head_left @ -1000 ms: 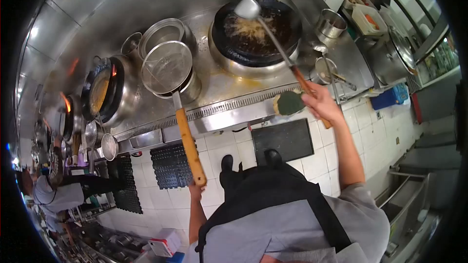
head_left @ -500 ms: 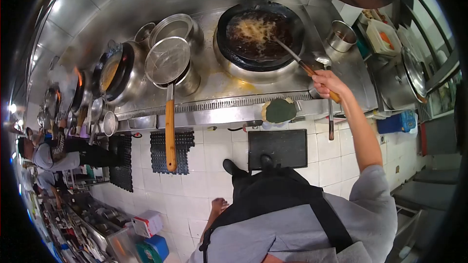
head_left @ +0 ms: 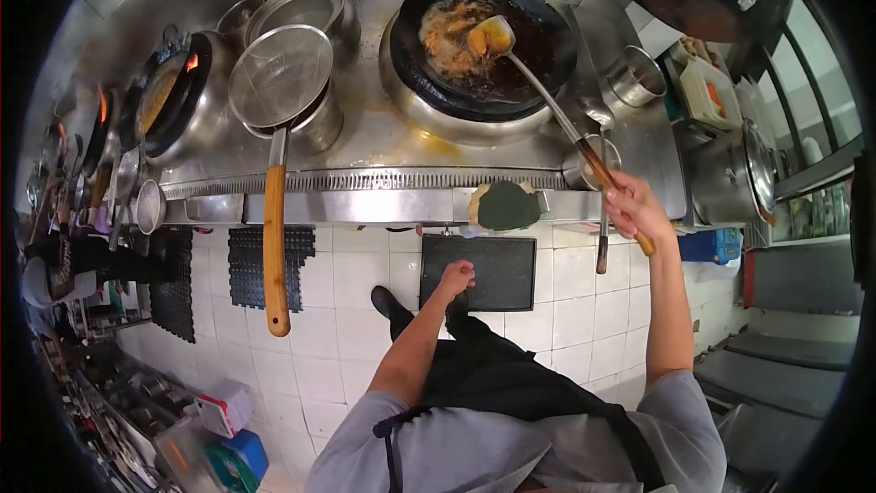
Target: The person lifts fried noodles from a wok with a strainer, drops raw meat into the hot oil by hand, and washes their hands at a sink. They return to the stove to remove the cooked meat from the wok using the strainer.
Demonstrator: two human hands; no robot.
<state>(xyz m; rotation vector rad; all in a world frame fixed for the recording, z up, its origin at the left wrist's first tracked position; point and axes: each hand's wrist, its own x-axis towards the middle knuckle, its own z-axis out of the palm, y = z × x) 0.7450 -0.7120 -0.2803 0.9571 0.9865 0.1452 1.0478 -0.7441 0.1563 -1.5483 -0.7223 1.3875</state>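
My right hand [head_left: 636, 207] is closed around the wooden handle of a wok spatula [head_left: 550, 100]. Its metal head is raised over the dark oil, carrying orange-brown fried pieces [head_left: 494, 36]. More pieces bubble in the oil at the left of the black wok [head_left: 484, 111], which sits on a round steel burner ring. My left hand [head_left: 459, 277] hangs in front of the stove edge above a black floor mat [head_left: 493, 295], fingers curled and nothing visible in them. A dark green pad with a tan edge [head_left: 509, 206] lies on the stove's front ledge.
A wire strainer [head_left: 281, 75] rests across a pot, its wooden handle jutting past the counter. Beside my right hand, a ladle [head_left: 603, 210] also overhangs. Flames show at a wok [head_left: 169, 100] on the left. A lidded steel pot [head_left: 725, 178] stands right; another person [head_left: 68, 278] is far left.
The spatula head has lifted out of the oil with fried pieces on it. My left hand has moved forward from beside my body. My right hand has come lower in view.
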